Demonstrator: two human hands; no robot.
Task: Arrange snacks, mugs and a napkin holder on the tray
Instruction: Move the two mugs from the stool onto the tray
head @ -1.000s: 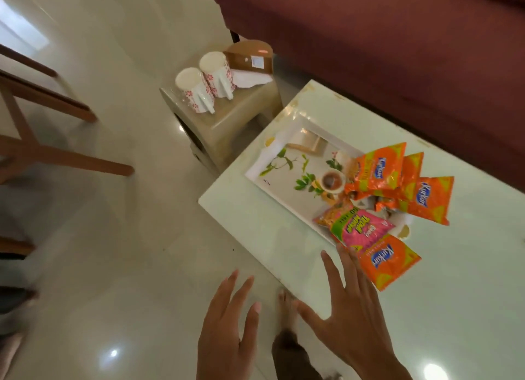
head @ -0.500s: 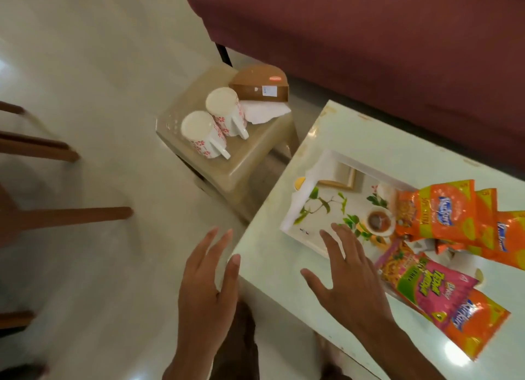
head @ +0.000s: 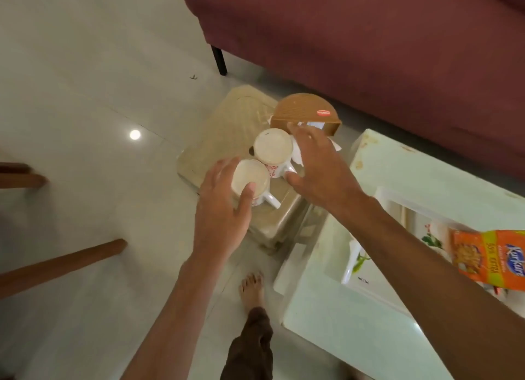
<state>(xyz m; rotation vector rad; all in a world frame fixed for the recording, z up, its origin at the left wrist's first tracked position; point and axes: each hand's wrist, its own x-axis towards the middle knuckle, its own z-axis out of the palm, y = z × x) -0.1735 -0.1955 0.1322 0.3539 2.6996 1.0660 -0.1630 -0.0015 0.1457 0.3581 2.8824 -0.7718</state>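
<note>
Two white mugs with red patterns stand upside down on a beige stool [head: 227,130]. My left hand [head: 221,209] is at the near mug [head: 251,176], thumb across its base and fingers along its left side. Beside the far mug [head: 272,149], my right hand [head: 321,169] is spread, its thumb by the mug's handle and its fingers over white napkins. A brown half-round napkin holder [head: 301,110] lies just behind. The white floral tray [head: 350,269] sits on the pale table at the right, with an orange snack packet [head: 488,257] on it.
The pale green table [head: 355,323] stands right of the stool. A maroon sofa [head: 369,39] runs along the back, one black leg close to the stool. Wooden chair legs [head: 62,263] lie on the floor at left. My bare foot [head: 251,289] is below the stool.
Both hands have moved from the table's edge up to the stool and now reach the two mugs. The view has swung left, pushing the tray and snacks to the right edge.
</note>
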